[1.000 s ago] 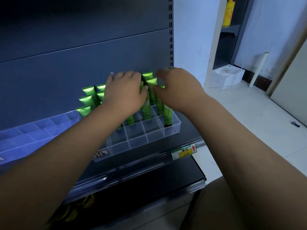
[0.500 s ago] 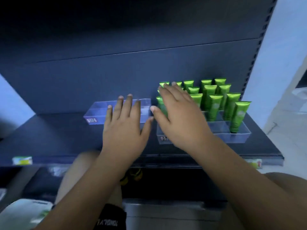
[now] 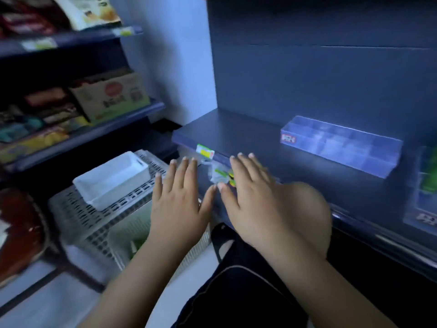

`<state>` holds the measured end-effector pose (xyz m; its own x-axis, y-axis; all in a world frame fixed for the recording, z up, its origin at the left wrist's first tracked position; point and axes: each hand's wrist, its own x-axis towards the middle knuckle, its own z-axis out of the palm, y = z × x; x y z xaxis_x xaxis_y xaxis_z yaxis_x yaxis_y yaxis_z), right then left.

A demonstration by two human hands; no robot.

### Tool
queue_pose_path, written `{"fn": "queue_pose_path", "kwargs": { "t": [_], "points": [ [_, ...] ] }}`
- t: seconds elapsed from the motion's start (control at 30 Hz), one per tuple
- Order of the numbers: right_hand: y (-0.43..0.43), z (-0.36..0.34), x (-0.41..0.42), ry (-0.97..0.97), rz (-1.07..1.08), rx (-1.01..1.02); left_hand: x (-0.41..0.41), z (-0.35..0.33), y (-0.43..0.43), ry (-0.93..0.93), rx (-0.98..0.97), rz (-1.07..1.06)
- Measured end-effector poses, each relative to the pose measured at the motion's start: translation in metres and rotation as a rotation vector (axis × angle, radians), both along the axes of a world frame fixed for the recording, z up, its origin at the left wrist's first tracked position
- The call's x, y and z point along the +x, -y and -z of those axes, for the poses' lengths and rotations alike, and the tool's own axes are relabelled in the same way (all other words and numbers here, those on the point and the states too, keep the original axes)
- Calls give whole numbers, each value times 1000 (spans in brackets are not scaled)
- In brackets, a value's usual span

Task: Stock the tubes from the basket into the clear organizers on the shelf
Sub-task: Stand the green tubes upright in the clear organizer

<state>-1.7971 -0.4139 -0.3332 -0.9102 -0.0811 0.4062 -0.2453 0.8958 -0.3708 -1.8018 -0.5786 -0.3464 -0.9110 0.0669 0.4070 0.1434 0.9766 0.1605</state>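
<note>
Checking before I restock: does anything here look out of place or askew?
Only the white tray, resting on top of the grey basket rather than a shelf. The clear organizer sits flat.

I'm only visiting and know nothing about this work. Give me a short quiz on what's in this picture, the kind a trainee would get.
1. True or false: the left hand and the right hand each hold a tube.
2. What sits on top of the grey basket? A) a white tray B) a yellow bottle C) a pair of scissors
3. Which one holds green tubes: the clear organizer mid-shelf, or the organizer at the right edge?

Key
1. False: both hands are open and hold nothing.
2. A.
3. The organizer at the right edge. The mid-shelf one shows no tubes.
</note>
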Motion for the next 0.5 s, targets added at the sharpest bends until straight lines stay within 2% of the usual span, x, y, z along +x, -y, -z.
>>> {"fn": "queue_pose_path", "kwargs": {
  "t": [0.17, 0.37, 0.5],
  "points": [
    [91, 51, -42, 207, -94, 105, 13, 59, 70, 163, 95, -227],
    [141, 111, -74, 423, -159, 164, 8, 120, 122, 305, 169, -433],
    [161, 157, -91, 750, -124, 54, -5, 158, 140, 395, 207, -481]
  ]
}}
